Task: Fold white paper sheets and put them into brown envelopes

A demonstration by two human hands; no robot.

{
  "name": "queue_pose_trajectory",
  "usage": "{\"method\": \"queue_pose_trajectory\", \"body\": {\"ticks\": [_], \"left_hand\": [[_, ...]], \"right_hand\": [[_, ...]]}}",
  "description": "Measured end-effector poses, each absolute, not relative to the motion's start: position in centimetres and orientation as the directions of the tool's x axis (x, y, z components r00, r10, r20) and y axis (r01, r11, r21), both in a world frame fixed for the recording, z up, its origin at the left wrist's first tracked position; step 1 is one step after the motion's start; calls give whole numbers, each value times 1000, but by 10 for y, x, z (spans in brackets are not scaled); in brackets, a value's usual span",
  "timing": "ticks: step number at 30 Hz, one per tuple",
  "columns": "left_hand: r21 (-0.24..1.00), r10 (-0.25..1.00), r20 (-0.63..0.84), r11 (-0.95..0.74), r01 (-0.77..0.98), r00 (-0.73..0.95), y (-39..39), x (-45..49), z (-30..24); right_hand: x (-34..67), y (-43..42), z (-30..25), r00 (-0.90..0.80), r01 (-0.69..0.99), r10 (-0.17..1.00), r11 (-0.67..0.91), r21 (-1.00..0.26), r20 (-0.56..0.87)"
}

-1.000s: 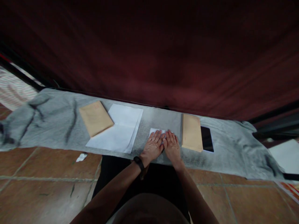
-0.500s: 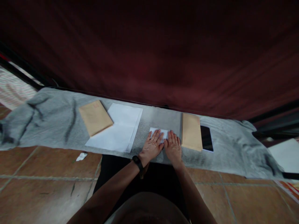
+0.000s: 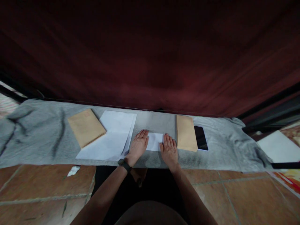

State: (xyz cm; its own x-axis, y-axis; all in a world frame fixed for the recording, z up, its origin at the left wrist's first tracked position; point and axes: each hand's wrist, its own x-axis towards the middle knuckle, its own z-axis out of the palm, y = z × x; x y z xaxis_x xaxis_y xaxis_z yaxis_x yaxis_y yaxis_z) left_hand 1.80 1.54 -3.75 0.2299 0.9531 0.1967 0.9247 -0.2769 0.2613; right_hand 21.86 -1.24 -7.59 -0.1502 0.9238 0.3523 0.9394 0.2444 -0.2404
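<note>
A small folded white paper (image 3: 154, 141) lies on a grey cloth (image 3: 47, 137) spread over the floor. My left hand (image 3: 138, 145) lies flat with fingers stretched out on the paper's left edge; a black band is on its wrist. My right hand (image 3: 169, 151) lies flat at the paper's right edge, fingers spread. Neither hand holds anything. To the left lies a stack of white sheets (image 3: 112, 136) with a brown envelope (image 3: 85, 127) partly on it. Right of my hands sits a second brown envelope (image 3: 186, 137).
A dark phone or tablet (image 3: 201, 137) lies beside the right envelope. A dark red curtain (image 3: 150, 56) hangs behind the cloth. A paper scrap (image 3: 73, 170) lies on the brown floor tiles (image 3: 246, 200). A white sheet (image 3: 276, 147) lies at the far right.
My hands were side by side covering the folded paper; they have slid apart to its left and right edges, uncovering its middle. The camera has shifted slightly.
</note>
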Motion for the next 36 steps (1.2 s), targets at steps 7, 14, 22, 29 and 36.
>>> {"method": "queue_pose_trajectory", "body": {"ticks": [7, 14, 22, 29, 36], "left_hand": [[274, 944, 150, -326, 905, 295, 46, 26, -30], [316, 926, 194, -371, 873, 324, 54, 21, -12], [441, 809, 525, -525, 728, 266, 14, 20, 28], [439, 804, 365, -593, 675, 469, -33, 5, -37], [372, 812, 231, -582, 723, 536, -44, -1, -42]], "right_hand": [[219, -13, -75, -154, 939, 906, 259, -227, 395], [222, -14, -71, -133, 892, 901, 291, -346, 414], [246, -25, -46, 142, 692, 841, 293, -660, 522], [244, -51, -55, -104, 743, 855, 406, -532, 508], [228, -65, -61, -364, 832, 856, 476, -284, 367]]}}
